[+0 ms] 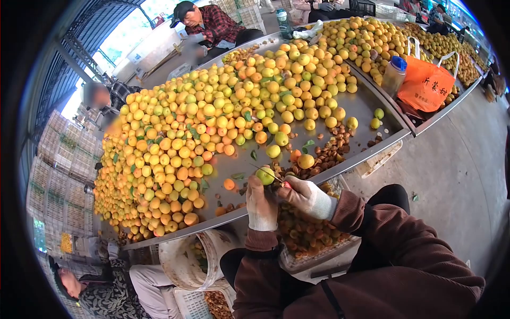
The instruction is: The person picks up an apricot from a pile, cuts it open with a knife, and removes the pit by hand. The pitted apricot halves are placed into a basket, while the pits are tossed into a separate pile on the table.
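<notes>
My left hand (262, 206), in a worn white glove, is closed around a green-yellow apricot (264, 176) above the near edge of the metal table (234, 167). In my right hand (308, 199), also gloved, is a small knife with a red handle (286, 185). Its thin blade points left and overlaps the fruit in this view. Just beyond my hands lie brown pits (330, 153) and a few loose apricots (305, 161). A large heap of yellow and orange apricots (180, 133) covers much of the tabletop.
Below the table edge sits a crate of cut fruit (313, 234), with a white bucket (174, 260) to its left. An orange bag (426, 85) and a blue-capped bottle (394, 75) stand at right. Other people (215, 26) sit around the table, one (111, 290) at lower left.
</notes>
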A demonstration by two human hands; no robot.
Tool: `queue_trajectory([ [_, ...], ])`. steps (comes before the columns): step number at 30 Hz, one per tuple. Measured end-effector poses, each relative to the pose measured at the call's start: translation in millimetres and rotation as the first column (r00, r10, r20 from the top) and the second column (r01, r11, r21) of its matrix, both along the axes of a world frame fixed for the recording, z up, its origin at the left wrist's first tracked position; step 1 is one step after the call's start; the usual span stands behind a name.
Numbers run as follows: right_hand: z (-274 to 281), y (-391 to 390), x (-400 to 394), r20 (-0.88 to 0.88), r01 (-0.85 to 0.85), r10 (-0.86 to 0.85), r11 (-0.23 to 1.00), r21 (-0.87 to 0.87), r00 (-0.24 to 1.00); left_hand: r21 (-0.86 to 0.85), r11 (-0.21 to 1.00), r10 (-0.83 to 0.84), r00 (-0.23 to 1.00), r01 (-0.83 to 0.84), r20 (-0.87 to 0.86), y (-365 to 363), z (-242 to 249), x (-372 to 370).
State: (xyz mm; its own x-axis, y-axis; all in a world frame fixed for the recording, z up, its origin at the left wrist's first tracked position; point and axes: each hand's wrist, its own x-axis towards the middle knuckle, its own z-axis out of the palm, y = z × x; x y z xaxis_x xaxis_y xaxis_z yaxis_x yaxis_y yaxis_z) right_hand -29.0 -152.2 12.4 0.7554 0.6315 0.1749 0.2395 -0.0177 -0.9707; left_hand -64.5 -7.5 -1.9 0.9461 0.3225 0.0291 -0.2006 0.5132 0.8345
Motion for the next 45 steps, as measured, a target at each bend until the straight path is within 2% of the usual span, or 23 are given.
queue_trajectory([
  [4, -2.2, -0.3, -1.8, -0.018, 0.021, -0.022, 0.998, -0.062, 1.0, -0.013, 1.0, 0.006, 0.999, -0.006, -0.048, -0.5, 3.6, -1.7],
  [8, -0.6, -0.9, -0.2, -0.047, 0.026, -0.028, 0.999, -0.044, 0.998, 0.036, 0.999, -0.019, 1.0, 0.018, 0.015, -0.1, 7.1, -0.7],
  [10, -2.6, 1.7, 6.1, -0.117, 0.098, -0.099, 0.995, -0.017, 0.988, 0.031, 0.999, -0.044, 0.998, 0.043, 0.042, -0.3, 5.8, -1.0],
  [11, -2.6, 1.2, 6.7, -0.119, 0.1, -0.102, 0.995, -0.021, 0.988, 0.09, 0.996, -0.033, 0.999, 0.03, 0.04, -0.8, 2.6, -0.5],
  [13, 0.6, -0.6, 6.8, -0.239, 0.067, -0.018, 0.978, 0.198, 0.971, 0.146, 0.989, -0.027, 0.999, 0.022, 0.035, -2.7, -4.3, 0.8],
  [15, 1.7, -4.1, 8.0, -0.258, 0.06, -0.023, 0.989, 0.137, 0.966, 0.184, 0.982, -0.063, 0.995, 0.048, 0.078, -3.9, -9.8, 1.8],
  [17, -1.6, -7.9, 12.5, -0.167, -0.002, 0.022, 0.993, 0.12, 0.986, 0.252, 0.968, -0.019, 0.999, 0.009, 0.04, -5.0, -8.9, -2.8],
  [19, -30.5, 2.9, 14.4, -0.208, 0.07, -0.006, 0.951, 0.301, 0.978, 0.323, 0.946, 0.021, 0.999, -0.029, 0.03, -3.3, -11.2, -0.8],
  [20, -42.3, 6.2, 13.9, -0.203, 0.105, -0.05, 0.957, 0.271, 0.978, 0.386, 0.921, 0.03, 0.998, -0.046, 0.048, -4.4, -8.0, -1.6],
  [21, -25.9, 1.8, 10.1, -0.097, 0.078, -0.06, 0.979, 0.189, 0.993, 0.445, 0.893, 0.04, 0.997, -0.065, 0.066, -6.6, -3.2, -3.4],
  [23, -8.1, -2.4, 4.7, -0.026, 0.072, -0.068, 0.984, 0.166, 0.997, 0.461, 0.886, 0.021, 0.998, -0.048, 0.062, -8.1, 2.5, -6.7],
  [25, -1.5, -7.0, 1.6, -0.004, 0.07, -0.07, 0.997, 0.037, 0.998, 0.449, 0.893, -0.024, 0.995, -0.02, 0.093, -4.1, -0.5, -9.3],
  [27, 4.4, -7.7, -4.4, 0.043, 0.105, -0.106, 0.994, 0.026, 0.993, 0.338, 0.941, -0.029, 0.999, 0.012, 0.044, -4.3, 1.3, -14.4],
  [29, 7.6, -9.1, -5.7, 0.014, 0.103, -0.104, 0.995, 0.013, 0.995, 0.369, 0.929, -0.054, 0.996, 0.025, 0.07, 2.8, -2.6, -16.7],
  [31, 6.0, -7.9, -7.6, -0.003, 0.113, -0.113, 0.994, 0.001, 0.994, 0.449, 0.891, -0.084, 0.996, 0.067, 0.019, 6.1, -1.8, -15.7],
  [32, 4.8, -6.5, -9.2, -0.025, 0.119, -0.12, 0.993, -0.011, 0.993, 0.547, 0.837, -0.039, 0.999, 0.016, 0.031, 4.8, -1.1, -14.4],
  [36, -9.5, -0.7, -10.0, -0.067, 0.173, -0.172, 0.985, 0.01, 0.983, 0.585, 0.811, -0.021, 0.999, 0.001, 0.027, 4.3, -1.4, -11.2],
  [38, -21.0, 3.5, -9.8, -0.086, 0.183, -0.18, 0.983, 0.027, 0.98, 0.652, 0.757, -0.015, 0.998, -0.033, 0.068, 4.8, -3.6, -8.4],
  [41, -28.2, 6.6, -7.5, -0.122, 0.192, -0.181, 0.978, 0.083, 0.976, 0.653, 0.755, -0.011, 0.995, -0.06, 0.104, 3.3, -1.5, -6.2],
  [43, -17.6, 2.8, -6.3, -0.02, 0.223, -0.223, 0.973, 0.052, 0.975, 0.701, 0.709, 0.006, 0.994, -0.08, 0.107, 4.9, -6.7, -1.9],
  [44, -19.6, -1.9, 1.0, 0.204, 0.275, -0.254, 0.958, -0.079, 0.945, 0.747, 0.657, 0.033, 0.993, -0.106, 0.112, 6.2, -9.3, -2.5],
  [45, -16.5, -3.7, 6.2, 0.381, 0.349, -0.288, 0.931, -0.103, 0.879, 0.737, 0.669, 0.057, 0.995, -0.1, 0.083, 0.3, 1.8, -2.7],
])
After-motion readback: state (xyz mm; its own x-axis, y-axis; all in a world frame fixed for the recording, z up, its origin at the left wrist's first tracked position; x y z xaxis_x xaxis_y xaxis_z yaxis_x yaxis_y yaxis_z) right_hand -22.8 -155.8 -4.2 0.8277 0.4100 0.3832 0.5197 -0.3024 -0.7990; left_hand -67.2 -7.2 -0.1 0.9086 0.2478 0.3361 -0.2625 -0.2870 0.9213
